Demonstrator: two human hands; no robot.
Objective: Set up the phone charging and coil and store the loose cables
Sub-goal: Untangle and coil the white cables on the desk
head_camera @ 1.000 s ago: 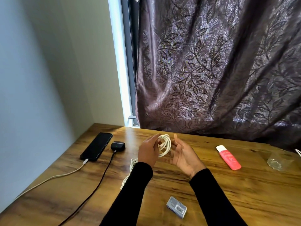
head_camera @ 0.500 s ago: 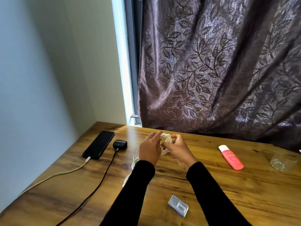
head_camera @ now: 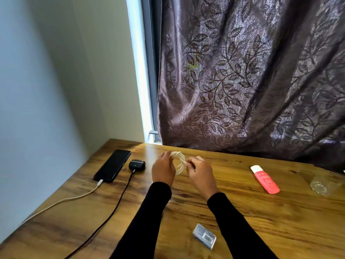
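From my remote seat I see both hands raised just above the middle of the wooden table (head_camera: 261, 217), working a coiled white cable (head_camera: 180, 162) between them. The left hand (head_camera: 163, 170) has its fingers curled around the left side of the coil, pinching the loops near the top, while the right hand (head_camera: 200, 173) has its fingertips closed on the coil's right edge, so the cable is clamped from both sides and held off the tabletop. Both forearms wear black sleeves and cover much of the table's centre; the left sleeve hides whatever cable may trail beneath it. Off to the left, a black phone (head_camera: 113, 165) lies flat near the table's far left corner, with a pale charging cable (head_camera: 74, 198) plugged into its near end and running off toward the left edge. Just beside the phone sits a small black earbud case (head_camera: 136, 165) showing a green light, with a black cable (head_camera: 113, 206) leading from it toward the near edge. Nothing stands between the hands and these items. Near me, between the sleeves, rests a small grey box (head_camera: 204, 236) with a barcode. Well to the right lies a red tube with a white cap (head_camera: 265, 179), and farther right a clear glass (head_camera: 320, 184). A dark leaf-patterned curtain (head_camera: 252, 81) hangs behind the table.
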